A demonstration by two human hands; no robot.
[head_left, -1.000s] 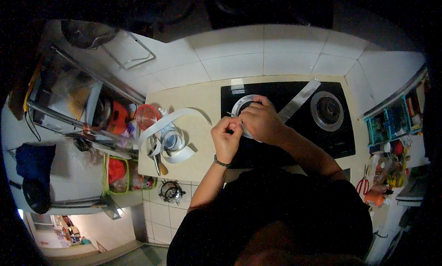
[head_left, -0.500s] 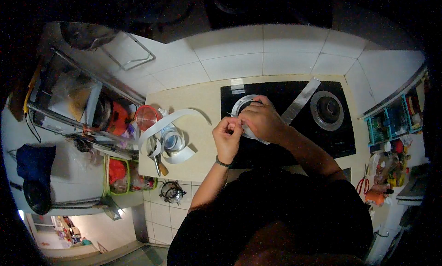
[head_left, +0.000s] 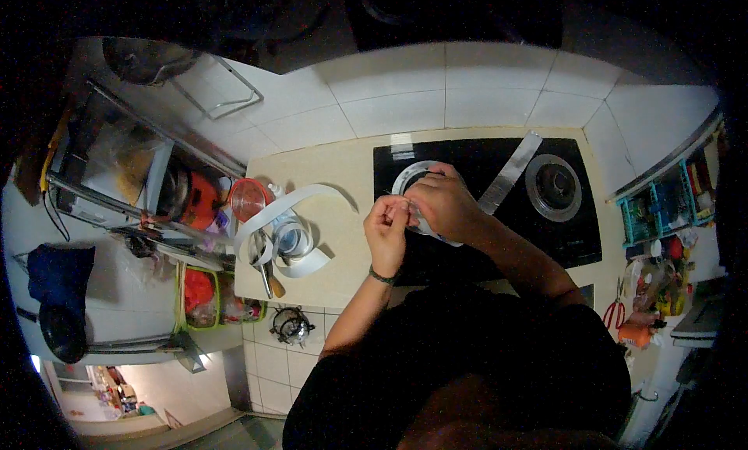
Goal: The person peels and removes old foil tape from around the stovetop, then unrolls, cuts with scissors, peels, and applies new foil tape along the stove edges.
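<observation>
My left hand (head_left: 387,222) and my right hand (head_left: 442,204) meet over the left part of the black cooktop (head_left: 506,243). The fingers of both are pinched together; what lies between them is too small to make out. Under my right hand is the left burner ring (head_left: 403,176), partly covered by the fingers. A pale strip shows below my right hand. Slanting across the cooktop to the right is a silver foil strip (head_left: 512,172), its lower end close to my right wrist. The right burner (head_left: 554,187) is uncovered.
On the counter (head_left: 343,255) at left lie a curled white strip (head_left: 312,191), a clear round container (head_left: 291,238), a red-rimmed bowl (head_left: 250,200) and a brush (head_left: 276,286). Red scissors (head_left: 614,314) hang at right, near teal baskets (head_left: 672,191). A burner grate (head_left: 291,325) sits below the counter.
My left hand has turned slightly and shifted a little to the right at the wrist. The thin dark tip beside the fingers no longer shows. My right hand has barely moved.
</observation>
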